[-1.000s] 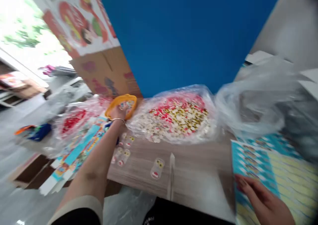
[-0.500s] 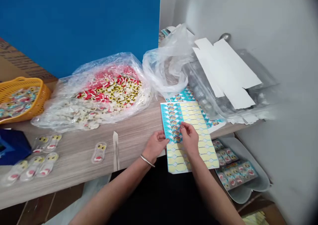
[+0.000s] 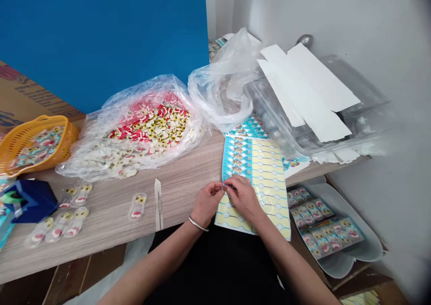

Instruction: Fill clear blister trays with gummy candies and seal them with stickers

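Note:
A sticker sheet (image 3: 269, 179) lies at the table's front edge, with blue printed stickers on its upper left and bare yellow backing elsewhere. At the sheet's left edge, my left hand (image 3: 208, 202) is closed in a pinch, a bangle on its wrist. My right hand (image 3: 243, 197) is also closed, resting over the sheet, with its fingertips meeting the left ones. Whatever sits between the fingertips is too small to make out. To the left, a clear plastic blister (image 3: 138, 206) with yellow eye pieces and a red-and-white piece lies on the table near a white paper strip (image 3: 158, 204).
Several filled blisters (image 3: 63, 226) lie beside a dark blue tape dispenser (image 3: 32, 199). Behind are a yellow basket (image 3: 69, 137) and a clear bag (image 3: 151, 125) of small pieces. White card pieces (image 3: 303, 89) top clear plastic at right. A grey bin (image 3: 370, 251) below holds packed cards.
My right hand has moved left and down from the blue stickers to meet my left hand's fingertips. The sheet has tilted slightly, and the view has shifted a little.

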Action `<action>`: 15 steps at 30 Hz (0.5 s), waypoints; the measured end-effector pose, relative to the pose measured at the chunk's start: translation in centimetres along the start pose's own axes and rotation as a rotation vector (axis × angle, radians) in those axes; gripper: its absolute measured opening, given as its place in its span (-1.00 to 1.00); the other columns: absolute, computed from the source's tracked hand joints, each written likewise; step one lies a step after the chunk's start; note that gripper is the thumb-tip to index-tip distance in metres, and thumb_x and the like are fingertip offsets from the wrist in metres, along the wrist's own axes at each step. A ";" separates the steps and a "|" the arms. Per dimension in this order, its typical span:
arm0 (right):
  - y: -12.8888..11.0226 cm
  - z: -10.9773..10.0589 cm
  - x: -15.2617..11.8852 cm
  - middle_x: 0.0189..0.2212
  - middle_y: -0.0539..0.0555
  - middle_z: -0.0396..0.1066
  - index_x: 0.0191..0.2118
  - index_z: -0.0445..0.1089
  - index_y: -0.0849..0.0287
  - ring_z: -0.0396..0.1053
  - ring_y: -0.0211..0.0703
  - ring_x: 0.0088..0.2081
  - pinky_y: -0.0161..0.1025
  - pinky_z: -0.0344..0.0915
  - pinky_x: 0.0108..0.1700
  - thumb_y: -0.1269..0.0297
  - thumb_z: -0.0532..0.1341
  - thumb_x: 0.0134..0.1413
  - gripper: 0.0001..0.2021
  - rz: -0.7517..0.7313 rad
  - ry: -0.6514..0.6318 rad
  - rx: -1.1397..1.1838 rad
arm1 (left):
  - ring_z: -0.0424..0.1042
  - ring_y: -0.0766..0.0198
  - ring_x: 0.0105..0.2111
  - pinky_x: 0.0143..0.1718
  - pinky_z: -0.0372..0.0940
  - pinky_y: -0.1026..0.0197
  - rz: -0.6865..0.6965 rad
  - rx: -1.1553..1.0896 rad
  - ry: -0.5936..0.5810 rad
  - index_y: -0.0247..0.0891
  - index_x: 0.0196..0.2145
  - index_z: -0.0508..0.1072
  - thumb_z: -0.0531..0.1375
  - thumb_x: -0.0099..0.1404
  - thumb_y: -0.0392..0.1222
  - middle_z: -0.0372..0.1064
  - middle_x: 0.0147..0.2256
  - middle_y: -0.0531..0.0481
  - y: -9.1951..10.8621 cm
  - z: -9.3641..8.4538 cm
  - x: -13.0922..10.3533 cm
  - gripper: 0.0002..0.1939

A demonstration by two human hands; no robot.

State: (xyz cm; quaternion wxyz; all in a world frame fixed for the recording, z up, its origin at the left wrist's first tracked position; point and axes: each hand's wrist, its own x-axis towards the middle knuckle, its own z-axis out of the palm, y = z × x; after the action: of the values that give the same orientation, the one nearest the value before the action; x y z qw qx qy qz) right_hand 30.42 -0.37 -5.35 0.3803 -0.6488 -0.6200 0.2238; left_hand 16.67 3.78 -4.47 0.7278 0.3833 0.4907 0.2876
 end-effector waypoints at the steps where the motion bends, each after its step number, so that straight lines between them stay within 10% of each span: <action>1: 0.0 0.0 0.0 -0.25 0.14 0.47 -0.22 0.44 0.12 0.37 -0.01 -0.13 -0.06 0.24 -0.04 0.36 0.14 0.22 -0.87 -0.004 -0.003 0.000 | 0.40 0.34 -0.46 -0.37 0.25 0.29 -0.005 -0.014 0.001 -0.30 -0.39 0.53 0.38 0.01 -0.16 0.51 -0.45 0.02 0.0 0.0 0.0 -0.80; 8: -0.8 0.8 -0.2 -0.27 0.12 0.44 -0.26 0.40 0.11 0.37 -0.05 -0.14 -0.09 0.29 -0.05 0.35 0.08 0.25 -0.85 -0.016 0.154 0.115 | 0.41 0.36 -0.45 -0.34 0.28 0.28 -0.044 -0.166 0.009 -0.28 -0.36 0.53 0.41 -0.03 -0.10 0.50 -0.43 0.05 0.0 0.5 -0.6 -0.71; 15: -0.5 1.2 0.2 -0.46 0.00 0.40 -0.34 0.36 0.14 0.34 -0.16 -0.39 -0.23 0.31 -0.30 0.14 0.13 0.22 -0.79 0.352 0.217 0.460 | 0.39 0.39 -0.52 -0.43 0.28 0.29 -0.088 -0.177 0.016 -0.32 -0.35 0.49 0.42 -0.04 -0.10 0.45 -0.46 0.05 -0.6 0.1 -0.9 -0.67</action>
State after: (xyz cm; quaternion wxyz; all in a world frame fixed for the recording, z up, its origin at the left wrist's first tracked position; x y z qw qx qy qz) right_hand 29.19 0.04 -5.71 0.5365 -0.6633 -0.3870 0.3500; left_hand 16.52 2.72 -4.52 0.7667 0.2934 0.4855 0.3006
